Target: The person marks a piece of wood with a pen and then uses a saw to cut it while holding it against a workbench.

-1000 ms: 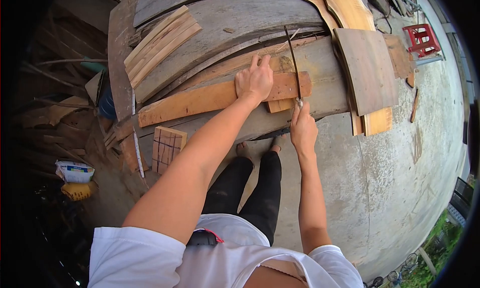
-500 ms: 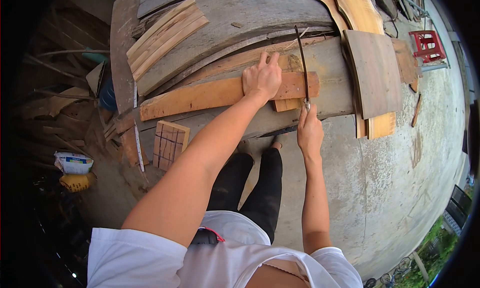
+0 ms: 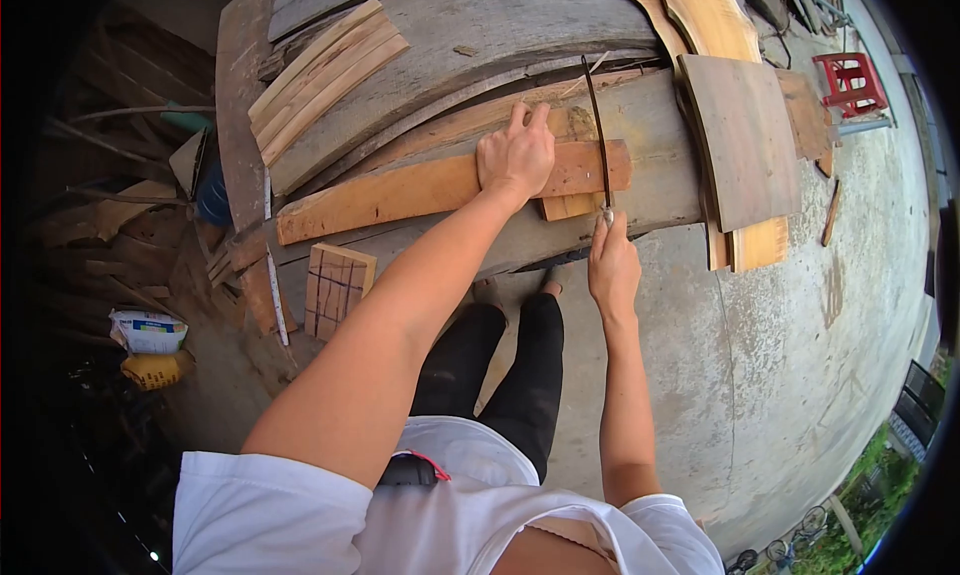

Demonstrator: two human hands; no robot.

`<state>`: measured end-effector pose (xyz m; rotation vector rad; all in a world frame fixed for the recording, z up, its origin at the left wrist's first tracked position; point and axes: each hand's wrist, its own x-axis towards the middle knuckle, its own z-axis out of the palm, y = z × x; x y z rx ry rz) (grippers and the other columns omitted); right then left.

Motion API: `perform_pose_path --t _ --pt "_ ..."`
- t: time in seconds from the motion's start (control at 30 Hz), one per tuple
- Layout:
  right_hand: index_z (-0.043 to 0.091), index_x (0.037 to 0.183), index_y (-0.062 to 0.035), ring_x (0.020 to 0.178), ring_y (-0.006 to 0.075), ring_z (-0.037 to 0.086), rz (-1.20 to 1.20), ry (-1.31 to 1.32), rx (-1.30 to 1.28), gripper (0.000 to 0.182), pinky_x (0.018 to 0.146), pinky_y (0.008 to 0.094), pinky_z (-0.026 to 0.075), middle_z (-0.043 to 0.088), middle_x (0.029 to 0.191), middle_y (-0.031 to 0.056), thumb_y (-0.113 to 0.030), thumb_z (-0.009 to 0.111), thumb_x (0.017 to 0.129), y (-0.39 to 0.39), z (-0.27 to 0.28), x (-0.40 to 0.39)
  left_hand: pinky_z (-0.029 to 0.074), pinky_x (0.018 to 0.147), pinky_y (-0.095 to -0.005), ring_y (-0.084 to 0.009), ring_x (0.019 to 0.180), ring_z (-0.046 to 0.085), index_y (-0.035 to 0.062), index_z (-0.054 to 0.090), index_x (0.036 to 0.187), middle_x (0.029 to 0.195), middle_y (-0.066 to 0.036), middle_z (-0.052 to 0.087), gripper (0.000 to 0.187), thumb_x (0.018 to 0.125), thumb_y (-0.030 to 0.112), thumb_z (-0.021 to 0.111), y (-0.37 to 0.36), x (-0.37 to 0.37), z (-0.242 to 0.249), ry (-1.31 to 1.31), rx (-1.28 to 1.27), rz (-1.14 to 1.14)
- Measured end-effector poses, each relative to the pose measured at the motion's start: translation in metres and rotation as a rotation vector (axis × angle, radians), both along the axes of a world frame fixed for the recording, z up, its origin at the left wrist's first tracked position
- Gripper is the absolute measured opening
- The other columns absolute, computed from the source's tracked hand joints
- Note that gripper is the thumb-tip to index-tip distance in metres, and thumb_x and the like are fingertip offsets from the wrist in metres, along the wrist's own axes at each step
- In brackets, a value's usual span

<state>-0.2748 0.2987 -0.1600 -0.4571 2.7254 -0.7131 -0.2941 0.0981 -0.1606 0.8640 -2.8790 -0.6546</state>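
Across the grey counter (image 3: 480, 35) lies the orange plank (image 3: 390, 197), left hand (image 3: 516, 159) on top, palm hidden, so its closure I can't tell; right hand (image 3: 614, 267) wraps the saw (image 3: 604, 160), handle (image 3: 608, 216) mostly covered, thin blade (image 3: 595, 102) crossing near the plank's right end.

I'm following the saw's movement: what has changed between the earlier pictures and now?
The right hand has drawn the saw slightly back across the board, down the picture. The view shifted a little too. Nothing was let go or newly grasped; the left hand stays on the board.
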Motion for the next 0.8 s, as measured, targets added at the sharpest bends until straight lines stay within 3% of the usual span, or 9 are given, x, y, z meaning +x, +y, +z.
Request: perform_pose_path --t 0.17,0.3,0.47,0.67,0.8 --pt "0.047 0.106 -0.0051 0.067 0.0472 0.064 -0.058 -0.104 0.055 0.022 0.058 0.0556 0.049 0.065 0.07 0.0249 -0.027 0.045 0.104 0.035 0.012 0.054 0.053 0.078 -0.0517 -0.0372 0.083 0.07 0.0162 0.055 0.129 0.124 -0.011 0.058 0.034 0.096 0.024 0.048 0.001 -0.001 -0.002 0.0 -0.003 -0.006" --pt "0.047 0.106 -0.0047 0.067 0.0468 0.065 -0.04 -0.118 0.085 0.022 0.058 0.0555 0.049 0.066 0.071 0.0246 -0.027 0.046 0.104 0.033 0.012 0.04 0.053 0.078 -0.0521 -0.0376 0.084 0.07 0.0162 0.054 0.13 0.125 -0.011 0.058 0.035 0.097 0.025 0.047 0.001 0.001 -0.003 -0.011 0.0 -0.004" --pt "0.047 0.104 -0.0052 0.066 0.0452 0.065 -0.015 0.077 0.028 0.023 0.056 0.0547 0.05 0.066 0.068 0.0223 -0.028 0.047 0.104 -0.013 -0.006 -0.008 0.053 0.078 -0.0521 -0.0383 0.085 0.07 0.0162 0.054 0.129 0.125 -0.011 0.058 0.034 0.097 0.025 0.046 0.001 0.0 -0.003 -0.022 -0.04 -0.014" --pt "0.048 0.104 -0.0053 0.065 0.045 0.065 -0.063 -0.08 0.065 0.023 0.056 0.0544 0.05 0.066 0.067 0.0221 -0.028 0.047 0.104 0.05 0.009 0.071 0.053 0.079 -0.0535 -0.0398 0.086 0.069 0.0167 0.055 0.129 0.126 -0.011 0.058 0.034 0.098 0.026 0.046 0.0 0.0 -0.004 -0.008 -0.009 0.005" --pt "0.048 0.103 -0.0049 0.064 0.0448 0.065 -0.014 0.002 0.084 0.024 0.055 0.0535 0.05 0.066 0.068 0.0222 -0.029 0.046 0.104 0.026 0.006 0.032 0.052 0.08 -0.0537 -0.0403 0.087 0.069 0.0175 0.056 0.129 0.126 -0.011 0.058 0.034 0.098 0.026 0.046 0.003 -0.001 -0.007 0.003 -0.018 0.005"
